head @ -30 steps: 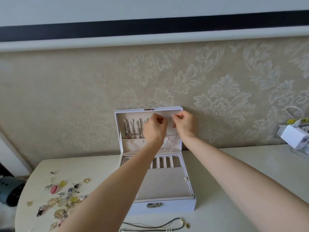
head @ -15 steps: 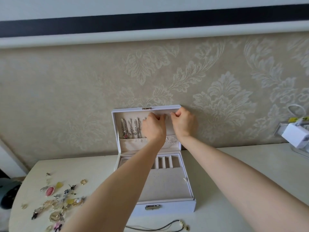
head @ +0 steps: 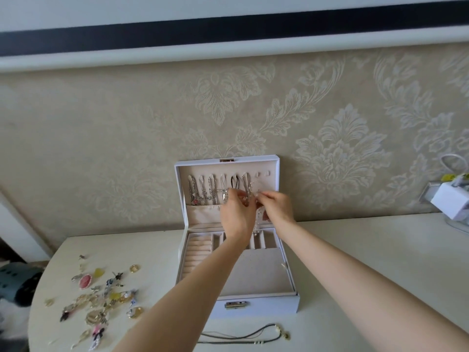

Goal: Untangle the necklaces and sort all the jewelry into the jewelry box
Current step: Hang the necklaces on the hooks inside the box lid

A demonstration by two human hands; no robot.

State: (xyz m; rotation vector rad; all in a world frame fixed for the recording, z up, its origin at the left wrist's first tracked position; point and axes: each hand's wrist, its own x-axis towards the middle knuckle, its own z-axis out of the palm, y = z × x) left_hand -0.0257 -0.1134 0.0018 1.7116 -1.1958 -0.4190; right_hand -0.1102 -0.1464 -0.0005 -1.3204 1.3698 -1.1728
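Left hand (head: 237, 212) and right hand (head: 278, 207) both pinch a beaded necklace (head: 256, 226) at the lid of the open jewelry box (head: 274, 304); loose jewelry (head: 115, 295) lies left of the box, a cord necklace (head: 257, 342) just in front.

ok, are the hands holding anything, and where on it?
Yes. The left hand and right hand each pinch a pale beaded necklace mid-strand, by the open lid; its lower end dangles between the wrists. Exact finger contact is blurred.
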